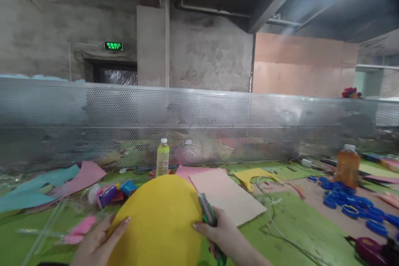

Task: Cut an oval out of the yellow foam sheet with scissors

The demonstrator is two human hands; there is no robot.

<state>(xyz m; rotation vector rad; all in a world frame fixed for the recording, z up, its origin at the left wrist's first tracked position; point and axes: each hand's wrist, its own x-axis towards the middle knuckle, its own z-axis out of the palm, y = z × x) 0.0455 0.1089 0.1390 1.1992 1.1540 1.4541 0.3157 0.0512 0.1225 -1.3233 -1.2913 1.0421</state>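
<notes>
A large rounded yellow sheet (158, 220) stands tilted up in front of me, its curved edge at the top. My left hand (98, 241) is closed on its left side, thumb on the near face and fingers behind. Closed in my right hand (222, 230) is a plier-like tool (208, 212) with a long grey head and green handles, perhaps a stapler. The tool's head lies along the sheet's right edge; I cannot tell whether it bites the sheet. My right thumb touches that edge too.
Pale pink sheets (229, 195) lie behind the tool. A yellow-green bottle (162, 158) and an amber bottle (347, 168) stand farther back. Several blue rings (350, 211), a thin white cable (274, 224) and a dark red tool (369, 251) lie right. A perforated metal screen (199, 110) crosses behind.
</notes>
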